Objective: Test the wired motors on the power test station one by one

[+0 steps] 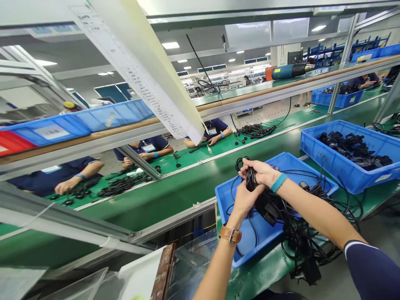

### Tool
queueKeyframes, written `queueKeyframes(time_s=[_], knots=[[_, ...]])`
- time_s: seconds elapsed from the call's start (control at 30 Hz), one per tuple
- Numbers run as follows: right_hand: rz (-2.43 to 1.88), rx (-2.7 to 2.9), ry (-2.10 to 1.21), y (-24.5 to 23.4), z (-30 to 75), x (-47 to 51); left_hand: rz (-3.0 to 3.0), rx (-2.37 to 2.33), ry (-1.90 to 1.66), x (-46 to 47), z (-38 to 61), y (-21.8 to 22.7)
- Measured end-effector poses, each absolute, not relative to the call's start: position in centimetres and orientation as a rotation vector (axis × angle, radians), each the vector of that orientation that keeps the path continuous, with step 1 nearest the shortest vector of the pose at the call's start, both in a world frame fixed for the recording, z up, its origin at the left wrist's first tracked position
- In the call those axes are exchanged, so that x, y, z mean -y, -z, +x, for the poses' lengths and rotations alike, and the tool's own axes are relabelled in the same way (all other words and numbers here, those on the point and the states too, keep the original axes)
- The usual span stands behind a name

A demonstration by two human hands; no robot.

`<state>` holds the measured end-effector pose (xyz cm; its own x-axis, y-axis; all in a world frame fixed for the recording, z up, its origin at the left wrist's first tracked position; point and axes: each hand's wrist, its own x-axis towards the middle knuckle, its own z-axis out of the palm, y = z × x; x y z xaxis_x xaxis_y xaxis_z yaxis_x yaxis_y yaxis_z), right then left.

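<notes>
My left hand [244,198] and my right hand [261,172] both grip a coiled bundle of black cable [251,180], held above a shallow blue bin [250,233]. The left wrist wears a brown watch; the right wrist wears a teal band. More black cables and power adapters [296,225] lie tangled in the bin and spill over its near edge. Loose cable loops hang from the bundle down into the bin.
A second blue bin [350,156] with black adapters stands to the right. A green conveyor belt [175,187] runs across. Co-workers in dark blue shirts [62,177] handle cables on the far side. A paper sheet [146,71] hangs overhead from a shelf rail.
</notes>
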<state>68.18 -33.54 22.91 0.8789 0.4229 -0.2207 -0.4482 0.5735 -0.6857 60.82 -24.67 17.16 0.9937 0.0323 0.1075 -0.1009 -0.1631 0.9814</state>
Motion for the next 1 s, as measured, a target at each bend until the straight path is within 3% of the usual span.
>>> queueKeyframes(time_s=[0.1,0.2,0.3,0.43,0.53,0.67,0.77,0.87,1.0], knots=[[-0.932,0.029,-0.486,-23.7,66.8,33.2,1.73,-0.05,-0.124,24.5,61.6,-17.4],[-1.339,0.198,-0.207,-23.0,63.7,34.6,1.727,-0.084,-0.086,24.4,61.5,-17.7],[-1.98,0.374,0.213,-19.3,58.4,37.1,1.708,-0.105,-0.075,24.5,61.6,-19.1],[-2.461,0.291,0.129,-12.4,51.8,41.2,1.685,-0.17,0.071,24.6,63.0,-22.2],[-2.444,0.228,-0.085,-10.2,50.9,45.0,1.659,-0.195,0.275,24.7,64.4,-24.9],[-2.137,0.268,-0.286,-11.6,54.7,51.6,1.619,-0.268,0.476,23.4,65.9,-28.7],[-2.134,0.17,-0.304,-11.6,57.7,55.5,1.595,-0.331,0.518,21.3,65.9,-31.0],[-2.362,-0.034,-0.218,-10.4,58.5,56.4,1.509,-0.422,0.548,19.5,64.3,-32.1],[-2.369,0.0,0.221,-11.8,56.9,52.5,1.324,-0.568,0.566,18.4,60.9,-32.4]])
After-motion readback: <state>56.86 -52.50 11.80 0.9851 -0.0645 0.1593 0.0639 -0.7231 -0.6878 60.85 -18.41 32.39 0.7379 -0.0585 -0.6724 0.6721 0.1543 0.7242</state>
